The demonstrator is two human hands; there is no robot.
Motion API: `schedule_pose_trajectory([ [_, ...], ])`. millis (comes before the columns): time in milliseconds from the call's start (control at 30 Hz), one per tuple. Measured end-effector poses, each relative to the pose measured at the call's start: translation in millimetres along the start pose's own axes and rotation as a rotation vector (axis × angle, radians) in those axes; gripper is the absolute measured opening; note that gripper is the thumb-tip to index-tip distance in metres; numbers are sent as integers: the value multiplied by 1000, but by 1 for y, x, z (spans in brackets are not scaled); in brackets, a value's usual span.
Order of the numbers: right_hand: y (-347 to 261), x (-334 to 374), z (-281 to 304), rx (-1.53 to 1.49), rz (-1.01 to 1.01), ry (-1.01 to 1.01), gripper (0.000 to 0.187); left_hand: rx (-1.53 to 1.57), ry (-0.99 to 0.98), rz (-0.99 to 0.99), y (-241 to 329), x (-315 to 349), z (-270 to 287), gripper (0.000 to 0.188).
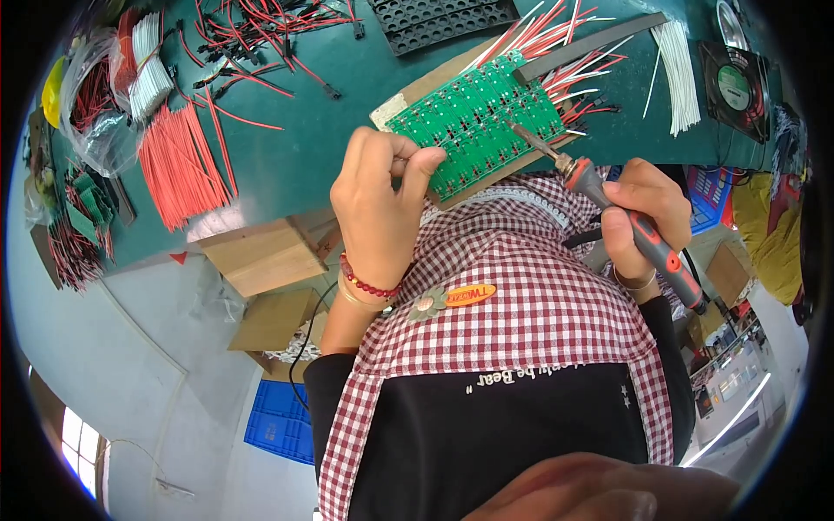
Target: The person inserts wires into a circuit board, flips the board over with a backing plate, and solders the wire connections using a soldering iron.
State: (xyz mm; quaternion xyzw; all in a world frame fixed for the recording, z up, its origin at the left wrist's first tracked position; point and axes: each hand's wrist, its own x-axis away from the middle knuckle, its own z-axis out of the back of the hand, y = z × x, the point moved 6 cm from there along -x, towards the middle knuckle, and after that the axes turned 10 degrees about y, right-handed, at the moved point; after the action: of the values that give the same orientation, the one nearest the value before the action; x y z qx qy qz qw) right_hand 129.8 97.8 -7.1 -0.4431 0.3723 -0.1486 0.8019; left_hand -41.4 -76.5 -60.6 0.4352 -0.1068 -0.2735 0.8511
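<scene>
My right hand (647, 217) grips a soldering iron (638, 230) with a grey and red handle. Its metal tip reaches over the right half of a green circuit board panel (473, 130) dotted with small components; whether it touches is unclear. At the panel's near left, my left hand (382, 187) is closed with thumb and fingertips pinched together. What it pinches, if anything, is too thin to make out. Red and white wires (565, 78) stick out past the panel's far and right edges. A dark flat bar (599, 48) lies across these wires.
On the green table (287, 165) lie a bundle of red wires (180, 161), white wires (676, 78) and tangled wires with black connectors (269, 26). A black tray with holes (443, 19) stands at the back. A small fan (734, 87) sits at the right.
</scene>
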Motion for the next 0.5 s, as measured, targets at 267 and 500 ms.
schedule_pose_trajectory([
  [267,1,3,-9,-8,-28,-37,17,90,-46,7,-1,2,-4,10],
  [500,4,6,-16,-8,-18,-15,17,127,49,-241,8,-4,-2,13],
])
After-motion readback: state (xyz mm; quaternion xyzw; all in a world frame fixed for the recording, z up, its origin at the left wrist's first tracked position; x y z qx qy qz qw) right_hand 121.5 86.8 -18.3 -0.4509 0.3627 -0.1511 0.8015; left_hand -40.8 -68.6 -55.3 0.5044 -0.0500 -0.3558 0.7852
